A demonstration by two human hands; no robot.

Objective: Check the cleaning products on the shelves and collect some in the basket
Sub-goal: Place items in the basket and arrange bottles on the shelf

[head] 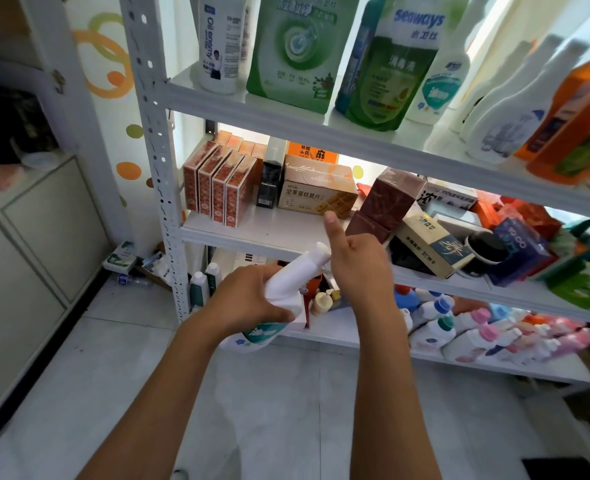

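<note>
My left hand grips the body of a white bottle with a teal label, held tilted in front of the white shelf rack. The bottle's cap end points up and to the right. My right hand is at that cap end with its thumb raised and its fingers curled round the neck on the far side. The top shelf carries cleaning products: a white bottle, green refill pouches, a Seaways pouch and orange bottles. No basket is in view.
The middle shelf holds food boxes, among them red boxes and a beige biscuit box. Several small bottles with pink and blue caps lie on the bottom shelf. A cabinet stands at the left, over a tiled floor.
</note>
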